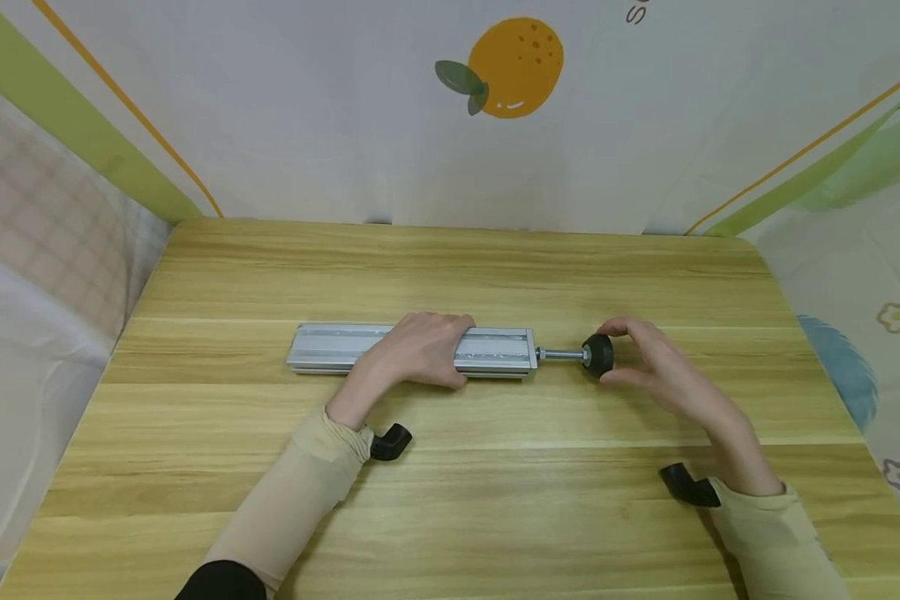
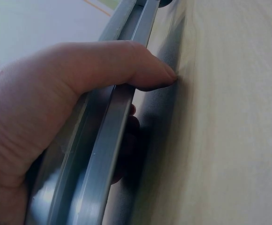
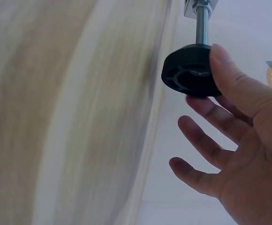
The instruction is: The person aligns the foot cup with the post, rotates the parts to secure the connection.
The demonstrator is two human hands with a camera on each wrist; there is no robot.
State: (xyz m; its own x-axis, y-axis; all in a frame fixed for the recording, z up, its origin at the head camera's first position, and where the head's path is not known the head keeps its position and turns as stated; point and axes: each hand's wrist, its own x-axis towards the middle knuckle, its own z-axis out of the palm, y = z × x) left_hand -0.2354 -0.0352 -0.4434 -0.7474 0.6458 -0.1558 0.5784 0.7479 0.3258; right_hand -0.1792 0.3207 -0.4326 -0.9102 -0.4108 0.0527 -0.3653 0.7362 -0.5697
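Note:
A silver aluminium profile (image 1: 495,339) lies lengthwise across the table in the head view. My left hand (image 1: 423,346) grips it right of its middle; in the left wrist view the thumb (image 2: 150,70) wraps over the metal edge, and the other fingers are mostly hidden beneath. From the profile's right end a threaded rod (image 1: 564,355) sticks out, carrying the round black levelling foot (image 1: 598,355). My right hand (image 1: 667,371) pinches the foot's rim between thumb and fingers. Seen from the right wrist, the ribbed hollow underside of the foot faces the palm, with the lower fingers spread apart.
The wood-grain table (image 1: 495,500) extends around the profile. A white curtain (image 1: 307,108) with a printed orange hangs behind its far edge. Black curved camera mounts (image 1: 392,442) stick out from both beige sleeves (image 1: 300,483), close above the tabletop.

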